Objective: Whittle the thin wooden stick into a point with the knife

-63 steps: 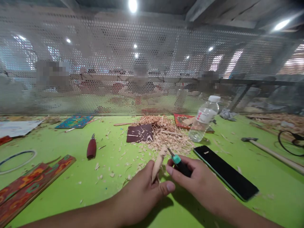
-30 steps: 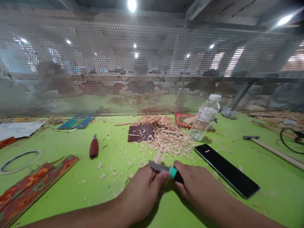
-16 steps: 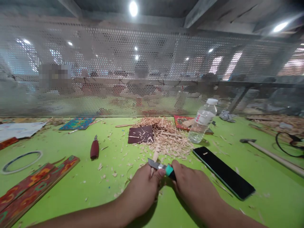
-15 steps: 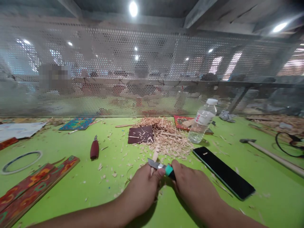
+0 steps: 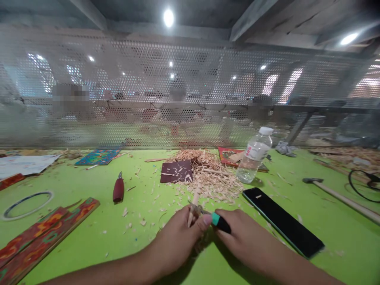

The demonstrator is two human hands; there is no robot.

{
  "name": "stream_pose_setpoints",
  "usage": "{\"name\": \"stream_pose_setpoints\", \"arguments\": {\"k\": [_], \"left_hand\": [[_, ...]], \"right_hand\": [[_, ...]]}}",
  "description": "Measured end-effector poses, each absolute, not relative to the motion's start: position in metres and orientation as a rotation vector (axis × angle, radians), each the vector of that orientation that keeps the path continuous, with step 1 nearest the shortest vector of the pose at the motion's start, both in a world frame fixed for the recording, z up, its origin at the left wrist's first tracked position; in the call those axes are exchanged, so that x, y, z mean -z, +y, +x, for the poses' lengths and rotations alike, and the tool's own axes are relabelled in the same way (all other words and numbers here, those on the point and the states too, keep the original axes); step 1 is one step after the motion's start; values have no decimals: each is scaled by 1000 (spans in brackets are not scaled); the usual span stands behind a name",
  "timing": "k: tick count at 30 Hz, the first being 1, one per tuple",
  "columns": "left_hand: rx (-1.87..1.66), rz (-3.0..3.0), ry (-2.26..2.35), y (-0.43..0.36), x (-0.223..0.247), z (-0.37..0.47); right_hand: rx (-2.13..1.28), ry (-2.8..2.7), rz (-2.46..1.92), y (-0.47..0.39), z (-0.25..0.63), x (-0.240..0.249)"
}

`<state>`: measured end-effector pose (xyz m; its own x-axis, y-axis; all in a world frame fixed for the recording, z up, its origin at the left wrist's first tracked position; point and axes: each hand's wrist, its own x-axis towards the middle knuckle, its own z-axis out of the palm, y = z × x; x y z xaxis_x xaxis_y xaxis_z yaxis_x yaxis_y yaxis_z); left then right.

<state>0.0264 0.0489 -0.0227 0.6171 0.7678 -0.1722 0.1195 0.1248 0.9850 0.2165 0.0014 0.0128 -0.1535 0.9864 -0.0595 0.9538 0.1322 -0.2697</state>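
Observation:
My left hand (image 5: 181, 237) is closed round a thin pale wooden stick (image 5: 196, 194) that points away from me toward a heap of shavings (image 5: 218, 182). In my right hand (image 5: 242, 233) is a knife (image 5: 220, 222) with a black and teal handle, its blade lying across the stick. The left thumb presses near the teal collar of the knife. A dark brown square sheet (image 5: 177, 171) with shavings on it lies just beyond my hands, at the left of the heap.
A phone (image 5: 283, 221), a plastic bottle (image 5: 255, 155) and a hammer (image 5: 341, 194) stand or lie on the right. On the left are a red-handled knife (image 5: 118, 189), painted boards (image 5: 50, 237) and a ring (image 5: 28, 205). Behind rises a perforated screen (image 5: 202, 87).
The knife has tilted, with its handle pointing more to the lower right and its blade less clearly seen. The whole view has shifted slightly, so objects sit a little lower.

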Motion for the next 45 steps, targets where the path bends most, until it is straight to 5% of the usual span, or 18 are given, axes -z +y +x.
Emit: {"name": "stream_pose_setpoints", "arguments": {"k": [8,45], "left_hand": [[-604,1399,751,48,15,26],[-618,1400,804,46,19,24]], "right_hand": [[-628,-2020,-1739,5,225,-17],[-401,-2327,-1599,0,228,-8]]}}
